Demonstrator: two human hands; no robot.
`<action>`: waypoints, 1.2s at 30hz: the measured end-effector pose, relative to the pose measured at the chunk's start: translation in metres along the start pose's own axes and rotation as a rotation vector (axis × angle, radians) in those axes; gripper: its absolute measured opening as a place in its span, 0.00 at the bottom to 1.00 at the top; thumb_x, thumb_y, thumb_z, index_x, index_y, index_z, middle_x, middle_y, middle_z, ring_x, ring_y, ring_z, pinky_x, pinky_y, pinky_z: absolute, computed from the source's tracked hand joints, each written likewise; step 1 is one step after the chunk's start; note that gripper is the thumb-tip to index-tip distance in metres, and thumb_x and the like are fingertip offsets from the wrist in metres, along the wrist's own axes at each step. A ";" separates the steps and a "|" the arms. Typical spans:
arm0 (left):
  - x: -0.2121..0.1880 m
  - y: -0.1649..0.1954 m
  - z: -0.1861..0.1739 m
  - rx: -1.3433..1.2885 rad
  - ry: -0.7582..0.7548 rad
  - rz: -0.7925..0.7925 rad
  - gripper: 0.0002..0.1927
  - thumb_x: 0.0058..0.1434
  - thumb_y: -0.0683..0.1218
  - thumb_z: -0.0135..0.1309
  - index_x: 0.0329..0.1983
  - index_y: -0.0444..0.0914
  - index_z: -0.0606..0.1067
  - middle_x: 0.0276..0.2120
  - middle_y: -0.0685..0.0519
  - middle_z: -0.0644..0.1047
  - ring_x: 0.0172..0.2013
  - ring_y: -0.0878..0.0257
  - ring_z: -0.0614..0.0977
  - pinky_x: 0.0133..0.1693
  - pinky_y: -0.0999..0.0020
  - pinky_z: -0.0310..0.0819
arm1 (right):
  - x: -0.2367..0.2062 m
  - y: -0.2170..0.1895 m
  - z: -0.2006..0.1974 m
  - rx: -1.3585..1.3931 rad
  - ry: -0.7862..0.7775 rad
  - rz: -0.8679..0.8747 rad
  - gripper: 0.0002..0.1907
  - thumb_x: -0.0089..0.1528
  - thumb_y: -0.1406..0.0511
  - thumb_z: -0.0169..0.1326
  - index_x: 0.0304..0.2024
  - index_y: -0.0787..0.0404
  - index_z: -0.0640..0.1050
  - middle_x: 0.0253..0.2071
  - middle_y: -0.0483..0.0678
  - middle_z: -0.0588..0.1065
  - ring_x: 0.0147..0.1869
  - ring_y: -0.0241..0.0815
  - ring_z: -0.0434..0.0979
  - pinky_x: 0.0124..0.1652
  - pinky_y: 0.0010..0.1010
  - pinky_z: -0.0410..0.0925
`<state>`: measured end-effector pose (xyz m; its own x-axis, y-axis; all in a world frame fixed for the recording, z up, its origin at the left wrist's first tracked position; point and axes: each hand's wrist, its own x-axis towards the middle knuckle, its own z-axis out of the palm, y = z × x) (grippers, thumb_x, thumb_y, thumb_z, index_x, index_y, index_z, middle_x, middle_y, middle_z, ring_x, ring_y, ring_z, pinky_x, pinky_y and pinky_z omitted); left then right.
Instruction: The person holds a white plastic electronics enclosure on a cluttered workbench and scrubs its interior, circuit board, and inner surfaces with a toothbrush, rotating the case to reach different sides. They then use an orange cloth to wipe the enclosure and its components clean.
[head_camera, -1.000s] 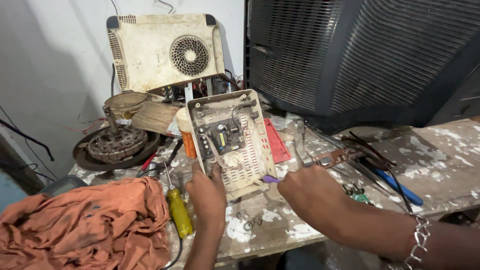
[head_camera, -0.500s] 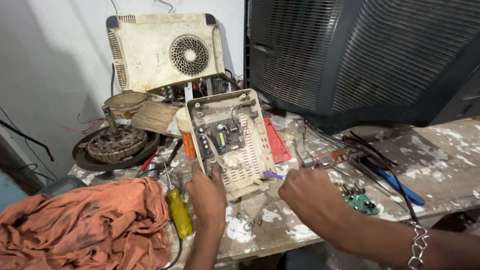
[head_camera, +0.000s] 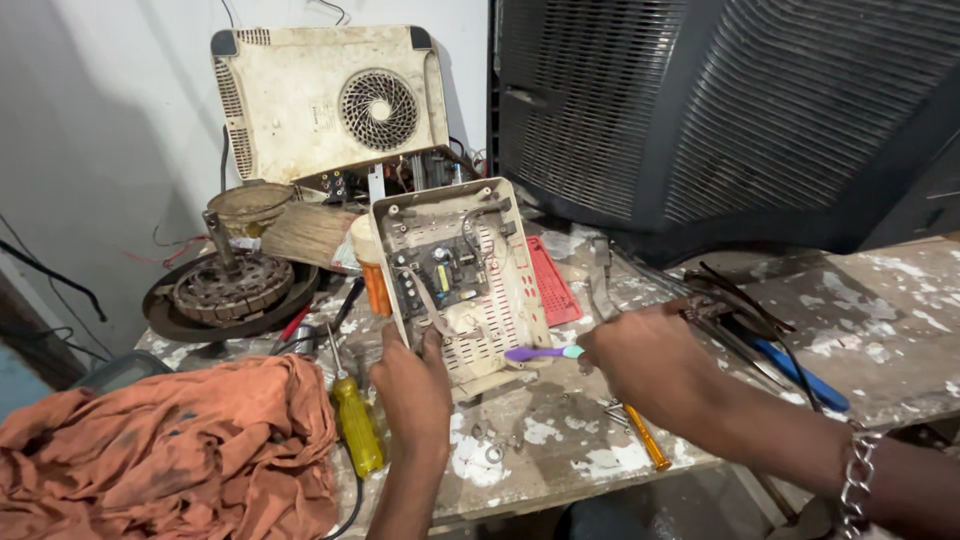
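I've got my left hand (head_camera: 415, 385) gripping the lower edge of the open casing (head_camera: 462, 275), propped tilted at the table's (head_camera: 900, 300) centre with its circuit board (head_camera: 437, 276) facing me. My right hand (head_camera: 640, 355) is closed around a purple-handled brush (head_camera: 540, 352), tip touching the casing at its 4 o'clock edge. A yellow screwdriver (head_camera: 357, 425) lies at 8 o'clock of the left hand, just beside the orange cloth (head_camera: 170, 460). A red grille piece (head_camera: 550, 283) sits at 3 o'clock of the casing, a round motor part (head_camera: 230, 290) at 9 o'clock, a cream fan housing (head_camera: 330, 100) at 11
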<state>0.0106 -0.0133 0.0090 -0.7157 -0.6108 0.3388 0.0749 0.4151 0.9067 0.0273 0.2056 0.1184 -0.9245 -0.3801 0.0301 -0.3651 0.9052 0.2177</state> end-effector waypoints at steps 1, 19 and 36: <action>0.000 0.000 0.002 -0.012 -0.002 -0.001 0.17 0.61 0.44 0.60 0.47 0.27 0.72 0.30 0.31 0.80 0.34 0.37 0.84 0.31 0.48 0.74 | 0.005 0.005 0.001 -0.011 0.017 -0.030 0.11 0.61 0.65 0.53 0.43 0.51 0.82 0.34 0.53 0.81 0.40 0.55 0.83 0.39 0.48 0.74; -0.001 0.003 0.008 0.012 -0.020 -0.014 0.19 0.61 0.43 0.60 0.49 0.26 0.72 0.30 0.31 0.80 0.33 0.38 0.85 0.32 0.50 0.76 | 0.034 -0.015 -0.024 -0.582 0.232 -0.518 0.05 0.56 0.68 0.59 0.25 0.53 0.82 0.27 0.46 0.79 0.33 0.43 0.80 0.35 0.38 0.70; -0.006 0.008 0.008 -0.007 -0.017 -0.013 0.19 0.61 0.42 0.59 0.50 0.25 0.70 0.28 0.32 0.80 0.29 0.40 0.86 0.29 0.50 0.75 | 0.048 -0.013 -0.032 -0.709 0.330 -0.570 0.06 0.55 0.65 0.57 0.23 0.51 0.81 0.27 0.44 0.77 0.36 0.42 0.77 0.40 0.37 0.62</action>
<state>0.0102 -0.0007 0.0123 -0.7282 -0.6045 0.3229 0.0705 0.4026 0.9127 -0.0086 0.1702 0.1480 -0.5123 -0.8587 -0.0132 -0.4980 0.2845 0.8192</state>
